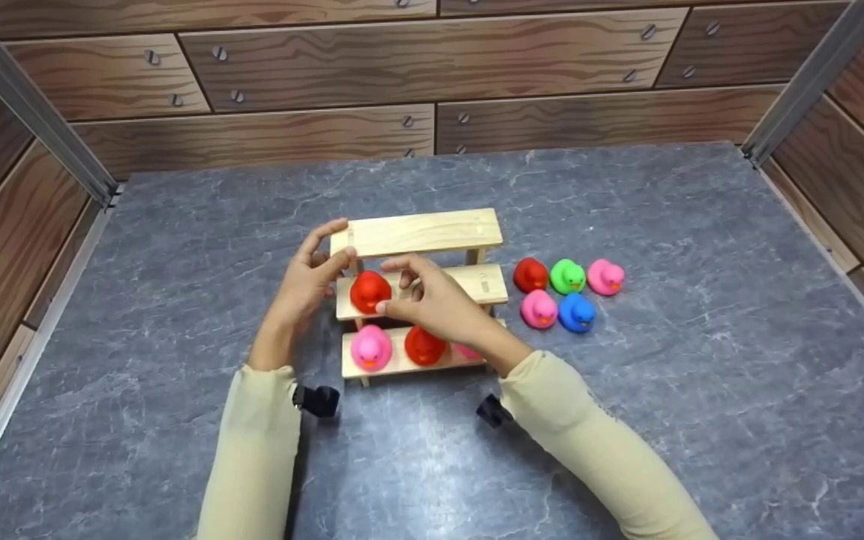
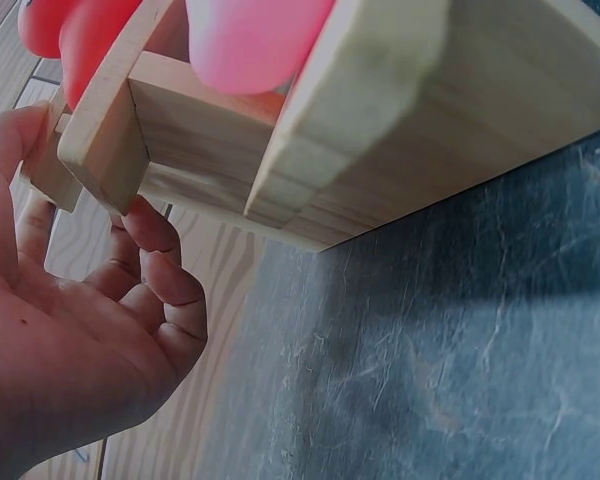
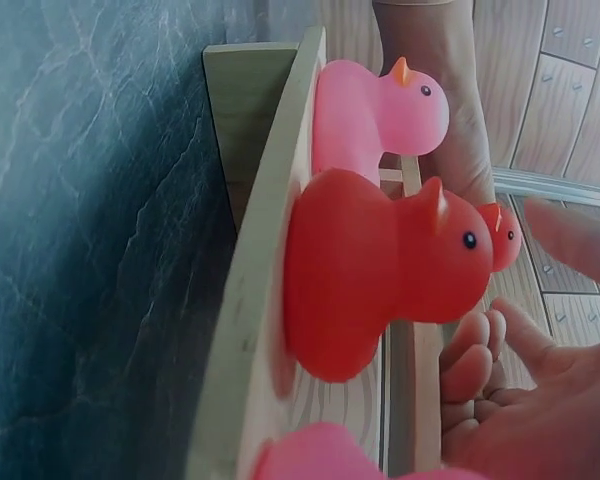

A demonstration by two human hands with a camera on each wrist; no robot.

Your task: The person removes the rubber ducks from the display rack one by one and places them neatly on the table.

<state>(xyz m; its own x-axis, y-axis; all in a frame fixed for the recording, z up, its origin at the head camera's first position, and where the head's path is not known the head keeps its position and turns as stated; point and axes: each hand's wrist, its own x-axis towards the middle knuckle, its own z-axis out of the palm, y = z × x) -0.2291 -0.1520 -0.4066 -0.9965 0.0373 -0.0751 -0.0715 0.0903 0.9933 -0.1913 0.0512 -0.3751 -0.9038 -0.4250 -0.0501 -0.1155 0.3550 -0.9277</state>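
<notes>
Well, from my seat I had both hands at the three-step wooden stand (image 1: 417, 231), and the left hand (image 1: 301, 289) was the one gripping it: thumb and forefinger bent round the left end of the top step, the other fingers, in the left wrist view, curled near the end of the middle step. Across from it, the right hand (image 1: 439, 300) was half open over the middle step, forefinger out just behind the upper red duck (image 1: 370, 289), thumb tip right at its edge; whether the thumb pressed on it, I couldn't tell. And that duck stood upright at the left end of the middle step! Down on the bottom step I saw a pink duck (image 1: 370, 348) at the left, the lower red duck (image 1: 424, 346) beside it, then another pink duck (image 1: 466, 351), mostly hidden by the right wrist. Off to the stand's right, five loose ducks (image 1: 568, 277) sat on the grey marbled tabletop (image 1: 177, 300): red, green and pink behind, pink and blue in front.
</notes>
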